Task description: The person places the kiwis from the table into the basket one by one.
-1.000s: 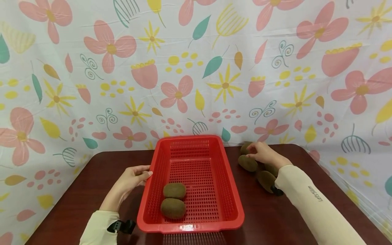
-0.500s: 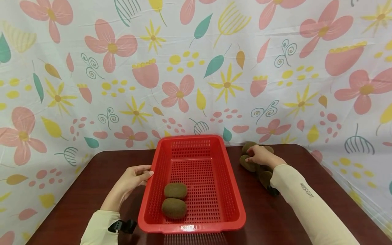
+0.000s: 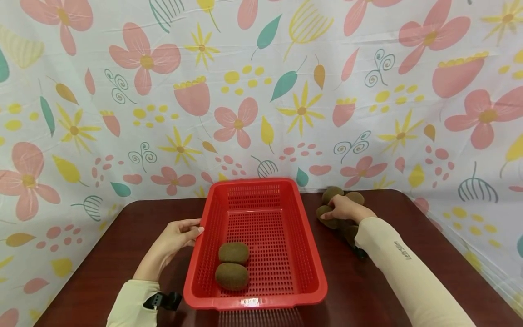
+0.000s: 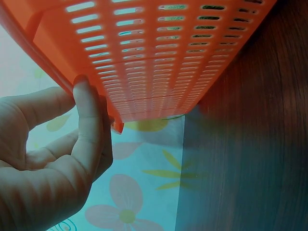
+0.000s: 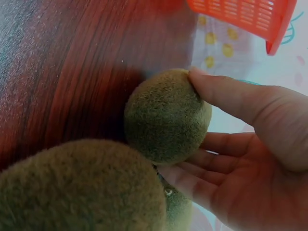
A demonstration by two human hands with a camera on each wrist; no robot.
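The kiwi (image 5: 166,118) is probably weighing little and feeling firm yet bruisable, its fuzzy skin likely offering good grip; holding it lightly around its middle should be working best. The right hand (image 5: 255,178) is pinching it, thumb and fingers standing apart by just its width; other kiwis (image 5: 82,187) are lying close beside those fingers. The left hand (image 3: 176,238) is pinching the basket (image 3: 286,301) rim between thumb and fingers.

Right now your right hand (image 3: 346,208) masks part of the gripped kiwi (image 3: 324,212); up close, some fingers (image 5: 231,142) end hidden behind it, and a nearer kiwi (image 5: 82,187) runs off left and bottom. The label (image 3: 251,302) on your red basket (image 3: 312,247)? Too blurred.
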